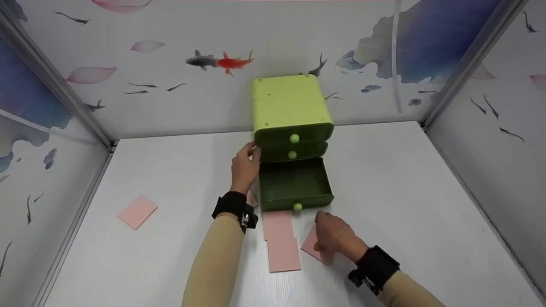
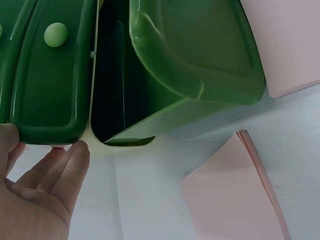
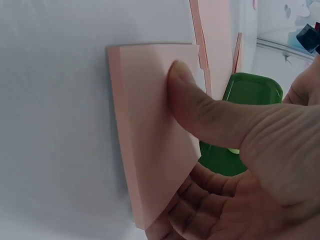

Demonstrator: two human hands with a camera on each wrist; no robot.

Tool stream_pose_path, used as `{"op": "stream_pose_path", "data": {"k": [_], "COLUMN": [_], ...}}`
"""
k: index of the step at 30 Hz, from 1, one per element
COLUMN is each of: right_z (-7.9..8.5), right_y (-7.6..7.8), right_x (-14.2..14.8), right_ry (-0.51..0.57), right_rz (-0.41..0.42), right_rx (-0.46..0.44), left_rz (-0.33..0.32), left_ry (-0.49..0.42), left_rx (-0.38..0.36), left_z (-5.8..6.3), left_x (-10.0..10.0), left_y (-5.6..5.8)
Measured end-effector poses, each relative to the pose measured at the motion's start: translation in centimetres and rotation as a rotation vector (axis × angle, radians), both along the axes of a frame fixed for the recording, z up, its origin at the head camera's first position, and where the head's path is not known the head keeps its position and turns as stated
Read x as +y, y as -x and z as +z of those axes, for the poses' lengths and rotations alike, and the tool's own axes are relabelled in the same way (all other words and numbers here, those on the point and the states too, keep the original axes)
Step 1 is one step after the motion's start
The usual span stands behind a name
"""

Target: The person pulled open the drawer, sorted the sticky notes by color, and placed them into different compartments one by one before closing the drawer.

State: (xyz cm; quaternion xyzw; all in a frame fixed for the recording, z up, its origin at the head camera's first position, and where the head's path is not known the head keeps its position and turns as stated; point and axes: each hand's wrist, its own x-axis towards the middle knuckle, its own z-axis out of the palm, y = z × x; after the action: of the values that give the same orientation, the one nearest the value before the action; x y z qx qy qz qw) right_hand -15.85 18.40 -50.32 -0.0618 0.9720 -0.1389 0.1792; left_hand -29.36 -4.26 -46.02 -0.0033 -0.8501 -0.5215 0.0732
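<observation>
Right there, before the open drawer point(image 1: 277, 204), the right hand point(image 1: 339, 236) pinches a pink stack point(image 3: 150, 115). The left hand point(image 1: 245, 168), fingers loosely straight, touches the green cabinet's point(image 1: 290, 102) side. In the head view its black wristband point(image 1: 232, 204) nearly hides a second pink stack point(image 2: 230, 195) — the left-wrist view bares its layered edge.

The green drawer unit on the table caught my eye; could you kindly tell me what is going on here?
A person's left hand touches the left side of the drawer unit, whose bottom drawer stands open. Their right hand grips a pink pad in front of it; other pink pads lie on the table.
</observation>
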Motion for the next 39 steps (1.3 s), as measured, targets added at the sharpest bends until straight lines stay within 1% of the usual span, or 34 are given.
{"op": "stream_pose_path", "data": {"k": [4,7,11,16,18,21,25,31,39], "right_z": [0.1,0.3,0.5,0.6,0.5,0.4,0.7,1.6,3.1], "right_y": [0.0,0.0,-0.1,0.1,0.1,0.2,0.0,-0.1,0.2], "right_x": [0.6,0.9,1.3,1.8,1.9,2.1,2.2,2.1,2.0], "right_ry": [0.027,0.056,0.102,0.118,0.133,0.171,0.209,0.248,0.236], "right_rz": [0.010,0.006,-0.030,-0.078,-0.098,-0.106,-0.087,-0.049,-0.008], "right_rx": [0.040,0.048,0.020,-0.011,-0.002,0.035,0.075,0.089,0.123], "left_rz": [-0.004,-0.004,-0.002,0.007,0.008,0.008,0.008,0.008,0.003], "left_ry": [-0.005,-0.001,0.015,0.025,0.025,0.017,0.007,0.006,0.011], "left_rx": [0.003,-0.002,0.001,0.007,0.006,0.011,0.025,0.014,-0.004], "left_z": [0.0,0.0,0.0,0.0,-0.1,0.0,0.0,-0.1,0.0], "left_x": [0.0,0.0,0.0,0.1,0.1,0.1,0.1,0.1,0.1], "left_y": [0.0,0.0,-0.1,-0.1,-0.1,-0.1,-0.1,-0.1,-0.2]}}
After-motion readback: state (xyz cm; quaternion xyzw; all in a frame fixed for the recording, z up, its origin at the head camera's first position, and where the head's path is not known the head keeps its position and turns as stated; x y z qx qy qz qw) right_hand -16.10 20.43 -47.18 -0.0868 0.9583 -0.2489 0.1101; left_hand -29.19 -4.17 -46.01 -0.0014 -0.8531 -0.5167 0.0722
